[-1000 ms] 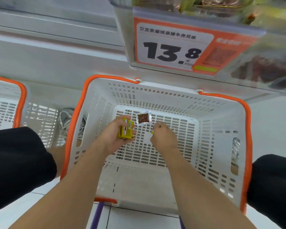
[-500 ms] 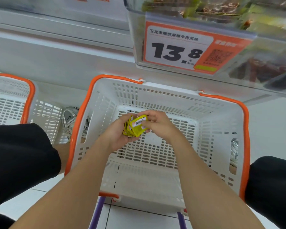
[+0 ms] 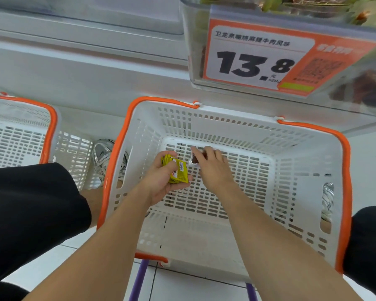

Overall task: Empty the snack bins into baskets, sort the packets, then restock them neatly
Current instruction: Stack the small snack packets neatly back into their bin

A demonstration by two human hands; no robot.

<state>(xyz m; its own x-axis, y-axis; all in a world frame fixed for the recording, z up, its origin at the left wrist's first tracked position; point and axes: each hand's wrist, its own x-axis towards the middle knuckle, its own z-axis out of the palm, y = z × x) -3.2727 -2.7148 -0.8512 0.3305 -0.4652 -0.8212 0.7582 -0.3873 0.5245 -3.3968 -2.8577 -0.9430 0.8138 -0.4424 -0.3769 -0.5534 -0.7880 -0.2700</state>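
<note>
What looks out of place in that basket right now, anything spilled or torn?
Nothing spilled or torn. One oddity: a small clear packet with brown contents lies alone in the white orange-rimmed plastic basket, unlike the yellow packets stacked in the left hand. The right hand partly covers it.

- Two white slotted plastic baskets with orange rims: the middle basket (image 3: 346,170) and the left basket (image 3: 50,131).
- Two bare hands: the left hand (image 3: 163,185) and the right hand (image 3: 214,169).
- One stack of small yellow packets (image 3: 179,172); the number in it cannot be told.
- One clear packet (image 3: 194,159) with brown contents.
- One orange-and-white price label (image 3: 254,59).
- One clear plastic bin (image 3: 189,40).
- Two silver sneakers: the left sneaker (image 3: 102,155) and the right sneaker (image 3: 327,198).
</note>
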